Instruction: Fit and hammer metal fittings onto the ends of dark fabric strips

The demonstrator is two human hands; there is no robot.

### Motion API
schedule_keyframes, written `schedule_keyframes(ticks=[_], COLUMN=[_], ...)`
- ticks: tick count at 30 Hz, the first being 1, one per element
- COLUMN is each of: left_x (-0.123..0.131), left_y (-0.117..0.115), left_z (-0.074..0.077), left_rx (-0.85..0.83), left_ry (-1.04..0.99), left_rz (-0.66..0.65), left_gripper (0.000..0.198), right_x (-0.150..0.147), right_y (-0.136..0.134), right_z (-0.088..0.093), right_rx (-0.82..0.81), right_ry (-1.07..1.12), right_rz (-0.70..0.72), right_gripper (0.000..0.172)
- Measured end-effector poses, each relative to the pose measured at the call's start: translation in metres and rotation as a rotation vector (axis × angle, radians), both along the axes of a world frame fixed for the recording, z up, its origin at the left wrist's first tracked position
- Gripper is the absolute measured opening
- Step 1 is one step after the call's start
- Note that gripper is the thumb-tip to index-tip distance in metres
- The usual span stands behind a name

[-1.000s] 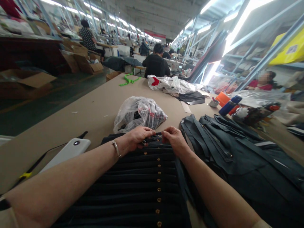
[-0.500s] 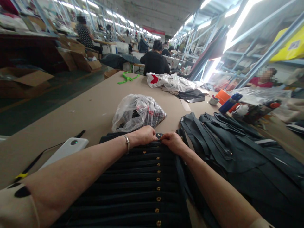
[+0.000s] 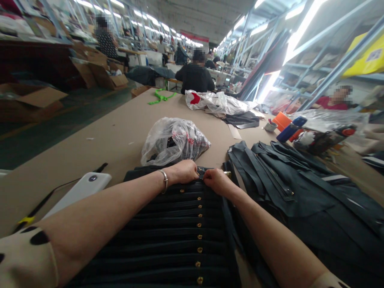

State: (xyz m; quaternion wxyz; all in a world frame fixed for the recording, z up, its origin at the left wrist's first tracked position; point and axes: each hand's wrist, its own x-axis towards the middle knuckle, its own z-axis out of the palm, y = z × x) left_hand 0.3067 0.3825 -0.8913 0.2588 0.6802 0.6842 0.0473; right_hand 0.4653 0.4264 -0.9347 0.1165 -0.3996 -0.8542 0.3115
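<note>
Dark fabric pieces (image 3: pixel 168 232) lie overlapped in rows before me, most with a small gold-coloured zipper slider (image 3: pixel 199 237). At the far end of the rows, my left hand (image 3: pixel 186 171) is closed, thumb and fingers pinching the zippered fabric piece. Close beside it, my right hand (image 3: pixel 216 180) is also closed and pinches the same piece. A tiny gold-coloured part shows in the narrow gap between the hands; its exact shape is hard to make out. Just beyond the hands sits a clear plastic bag (image 3: pixel 175 142) with small dark and shiny contents.
A dark fabric pile (image 3: pixel 279 180) lies to the right. On the left are a white phone (image 3: pixel 79 192) and a black cord (image 3: pixel 54 194). Farther back lie a white plastic bag (image 3: pixel 219 103), a blue bottle (image 3: pixel 291 129) and green ribbon (image 3: pixel 162 96). People sit beyond the table.
Both hands stay at the same spot with slight finger movement. The gap between the fingertips looks a little wider, and the left forearm has shifted slightly to the right.
</note>
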Motion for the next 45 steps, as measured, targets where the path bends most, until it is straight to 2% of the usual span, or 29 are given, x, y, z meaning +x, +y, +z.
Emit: schedule_keyframes(ticks=[6, 14, 17, 20, 23, 25, 28, 36, 40, 45], left_x=[-0.001, -0.002, -0.007, -0.014, -0.017, -0.016, -0.009, 0.008, 0.018, 0.018], left_y=[-0.001, 0.001, -0.001, -0.007, -0.017, -0.024, -0.033, -0.04, -0.042, -0.041], left_z=[0.001, 0.003, 0.005, 0.009, 0.013, 0.016, 0.019, 0.01, 0.013, 0.02], left_rx=[-0.047, -0.07, -0.06, -0.05, -0.049, -0.064, -0.077, -0.022, 0.044, 0.099], left_ry=[0.011, 0.004, -0.033, -0.124, -0.27, -0.382, -0.541, -0.827, -0.88, -0.873], left_rz=[0.048, 0.073, 0.099, 0.154, 0.242, 0.309, 0.386, 0.563, 0.646, 0.661], left_gripper=[0.021, 0.01, 0.008, 0.008, 0.022, 0.03, 0.03, 0.032, 0.03, 0.029], right_x=[-0.002, -0.009, -0.006, -0.003, -0.003, -0.007, -0.015, -0.035, -0.041, -0.034], right_y=[0.007, 0.014, 0.012, 0.002, -0.017, -0.031, -0.049, -0.064, -0.071, -0.064], right_z=[-0.014, -0.019, -0.012, 0.002, 0.016, 0.021, 0.019, 0.006, 0.01, 0.029], right_rx=[-0.1, -0.051, -0.009, 0.067, 0.136, 0.077, -0.135, -0.562, -0.59, -0.578], right_ry=[0.004, -0.035, -0.035, -0.006, 0.153, 0.324, 0.54, 0.994, 1.071, 1.15], right_rz=[-0.039, -0.023, -0.013, -0.043, -0.071, -0.056, -0.055, -0.281, -0.314, -0.252], right_gripper=[0.017, 0.013, 0.012, 0.011, 0.012, 0.009, 0.014, 0.024, 0.022, 0.021])
